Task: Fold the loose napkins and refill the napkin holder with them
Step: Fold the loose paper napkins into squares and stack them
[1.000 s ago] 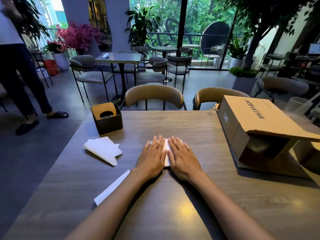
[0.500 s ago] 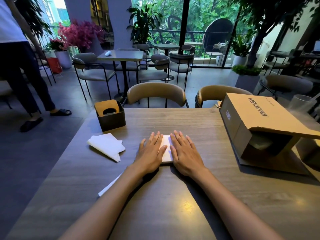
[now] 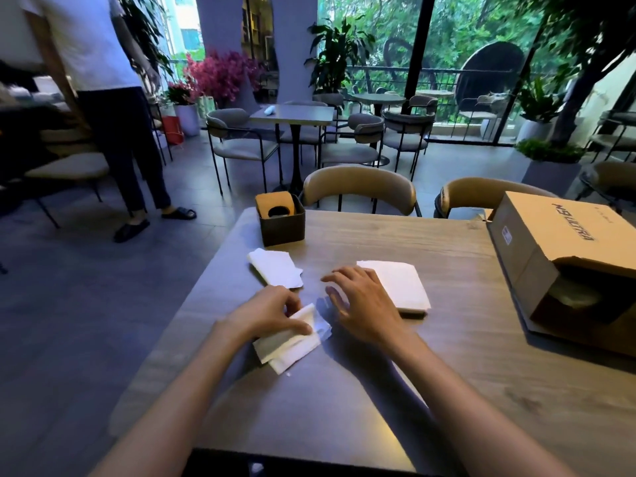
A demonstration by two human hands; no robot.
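Both hands now off the folded napkin, left hand pinching a loose napkin, right hand spread, empty, beside it on the desk.

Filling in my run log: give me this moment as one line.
left hand: pinches loose napkin | right hand: open, beside folded napkin | second folded napkin near holder | refill: not yet

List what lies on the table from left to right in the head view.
Left hand gripping a loose napkin → right hand → folded napkin → cardboard box.
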